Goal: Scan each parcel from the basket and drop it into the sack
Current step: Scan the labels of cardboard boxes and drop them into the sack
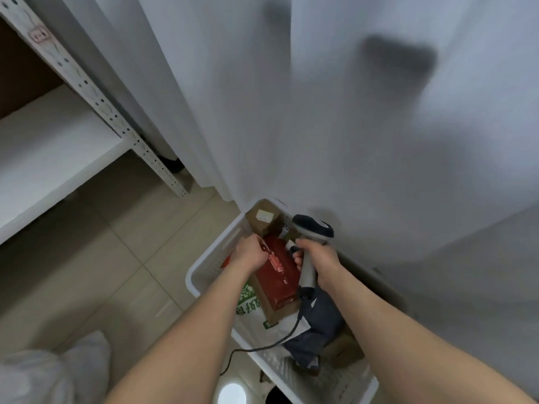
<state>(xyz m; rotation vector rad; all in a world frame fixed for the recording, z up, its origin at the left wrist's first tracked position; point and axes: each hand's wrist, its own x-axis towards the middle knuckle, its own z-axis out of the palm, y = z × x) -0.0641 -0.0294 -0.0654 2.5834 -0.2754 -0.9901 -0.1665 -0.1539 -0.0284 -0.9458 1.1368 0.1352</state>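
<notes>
Sack (49, 371), pale and crumpled, lies on the tiled floor at the lower left, apart from the white basket (204, 265). Inside the basket, the red parcel (281, 282) rests on a green-printed bag (248, 304), with a brown box (264, 220) beyond it. The left grip (250, 253) holds the red parcel's upper left edge. Just beside it, the right grip (319, 260) is curled round the handle of the scanner (313, 228), whose cable trails over the basket rim.

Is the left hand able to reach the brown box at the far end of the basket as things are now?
Probably yes: the brown box lies uncovered just beyond the left hand, but that hand grips the red parcel and must release it first.
</notes>
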